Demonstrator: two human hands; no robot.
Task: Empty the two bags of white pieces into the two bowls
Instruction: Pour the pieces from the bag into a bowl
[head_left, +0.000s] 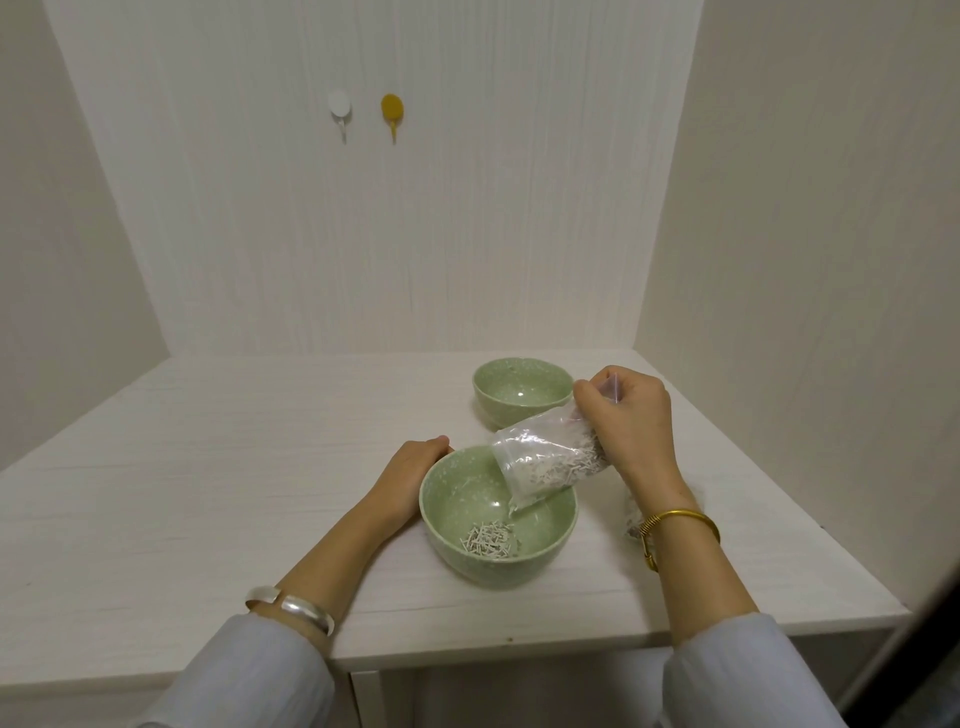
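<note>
Sleeves of pale grey cloth frame the bottom edge, the left sleeve (249, 670) ending at a silver cuff (291, 608) on the wrist. Further in, the left hand (410, 467) rests on the white counter (208, 467) with its fingers (439, 444) curled together against the outer wall of the near bowl (498, 564), steadying it. That green bowl holds a small heap of white pieces (491, 540) at its bottom. Tilted mouth-down over its rim is a clear bag (540, 462), more pieces still inside. Behind it stands the far bowl (522, 392), apart from the near one. The right hand (628, 421) pinches the bag's upper end between thumb and fingers (587, 395). A gold bangle (680, 522) circles that wrist, and partly hidden behind the forearm a second bag (632, 519) lies on the counter. On the back wall hang a white hook (340, 111) and a yellow hook (392, 111).
</note>
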